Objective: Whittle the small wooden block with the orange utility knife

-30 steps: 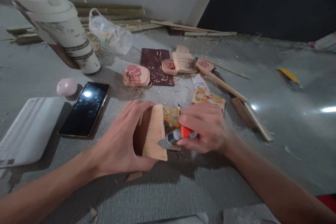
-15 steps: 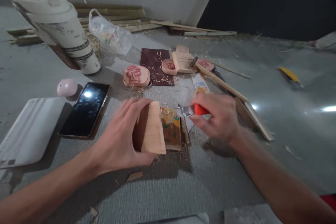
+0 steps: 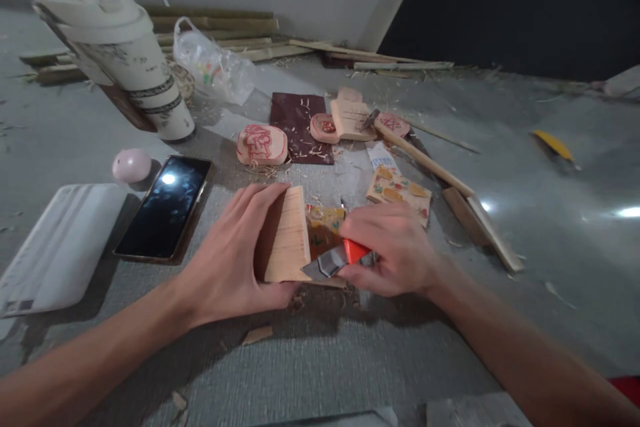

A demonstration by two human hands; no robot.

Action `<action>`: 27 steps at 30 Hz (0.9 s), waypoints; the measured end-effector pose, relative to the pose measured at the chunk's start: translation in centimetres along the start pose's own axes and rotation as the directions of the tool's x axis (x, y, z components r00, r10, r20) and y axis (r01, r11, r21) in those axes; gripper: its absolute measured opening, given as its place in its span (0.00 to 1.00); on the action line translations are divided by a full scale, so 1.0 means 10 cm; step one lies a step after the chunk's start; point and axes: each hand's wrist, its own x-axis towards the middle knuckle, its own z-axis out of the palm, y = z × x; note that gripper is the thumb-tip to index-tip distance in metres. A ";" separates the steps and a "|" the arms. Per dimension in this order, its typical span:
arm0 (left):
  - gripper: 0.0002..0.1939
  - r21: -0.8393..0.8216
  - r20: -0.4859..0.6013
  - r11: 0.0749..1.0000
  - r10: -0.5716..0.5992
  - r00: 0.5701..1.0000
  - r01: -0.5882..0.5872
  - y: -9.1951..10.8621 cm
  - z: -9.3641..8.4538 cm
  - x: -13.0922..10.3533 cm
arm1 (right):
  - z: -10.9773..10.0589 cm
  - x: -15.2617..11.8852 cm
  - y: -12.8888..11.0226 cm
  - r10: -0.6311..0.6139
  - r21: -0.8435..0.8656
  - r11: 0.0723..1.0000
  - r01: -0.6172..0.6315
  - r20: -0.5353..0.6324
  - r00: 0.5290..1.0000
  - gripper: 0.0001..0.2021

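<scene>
My left hand grips a pale wooden block by its edges, thumb at the near side and fingers at the far side. The block is tilted up on the grey cloth. In my right hand is a utility knife with an orange-red body, its dark blade pointing left. The blade tip meets the lower right corner of the block, or lies just in front of it. Behind the knife sits a painted wooden piece in yellow and brown, partly hidden by the block and my right hand.
A phone, a pink egg-shaped case, a white box and a tall tumbler stand left. Carved wooden pieces lie behind on a dark red sheet. A long wooden-handled tool and a yellow cutter lie right.
My right hand has moved left and nearer, bringing the knife blade from beyond the painted piece to the block's near corner. My left hand keeps its hold on the block.
</scene>
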 end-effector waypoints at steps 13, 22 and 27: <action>0.51 0.000 -0.033 1.000 -0.022 0.999 0.022 0.01 0.00 0.01 | 0.03 0.00 0.00 -0.033 0.087 0.996 0.029 0.037 0.999 0.26; 0.47 -0.125 -0.066 0.991 -0.053 0.996 0.044 0.08 0.01 -0.03 | 0.06 0.01 -0.02 -0.065 0.176 0.982 0.066 -0.011 0.998 0.27; 0.46 -0.194 -0.059 0.981 -0.018 0.998 0.007 0.10 0.03 -0.04 | 0.03 0.04 -0.05 -0.047 0.101 0.994 0.052 -0.051 0.998 0.28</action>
